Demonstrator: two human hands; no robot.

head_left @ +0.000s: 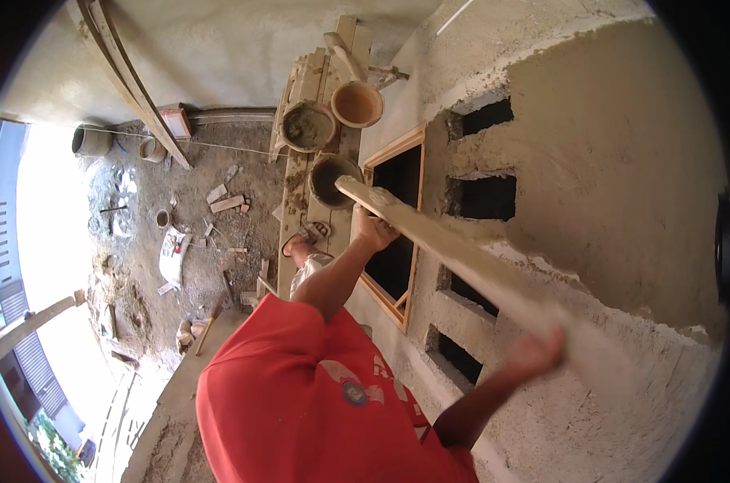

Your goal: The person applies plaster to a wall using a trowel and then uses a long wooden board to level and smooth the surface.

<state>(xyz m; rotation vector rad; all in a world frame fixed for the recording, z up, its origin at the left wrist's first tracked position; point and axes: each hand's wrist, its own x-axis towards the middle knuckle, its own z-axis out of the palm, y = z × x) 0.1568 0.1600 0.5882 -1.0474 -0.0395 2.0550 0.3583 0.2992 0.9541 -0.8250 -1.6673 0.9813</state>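
Note:
A long mortar-coated board [453, 249] runs diagonally from above a dark bucket [326, 171] toward the lower right, across the plastered wall [606, 161]. My left hand [375, 228] is closed round the board near its upper end. My right hand [538, 354] is at the board's lower part; it is smeared by motion, so its grip cannot be made out. A wood-framed opening [410, 299] and several dark rectangular holes [482, 197] sit in the wall behind the board. My sandalled foot [305, 240] is on a narrow plank scaffold [294, 205].
On the planks are a bucket of grey mortar [309, 126], an orange bucket [357, 103] and a long-handled tool [341, 52]. Down on the dirt ground [131, 241] lie a white sack [172, 256], wood offcuts [226, 204] and containers [92, 142]. Long boards [127, 80] lean at the upper left.

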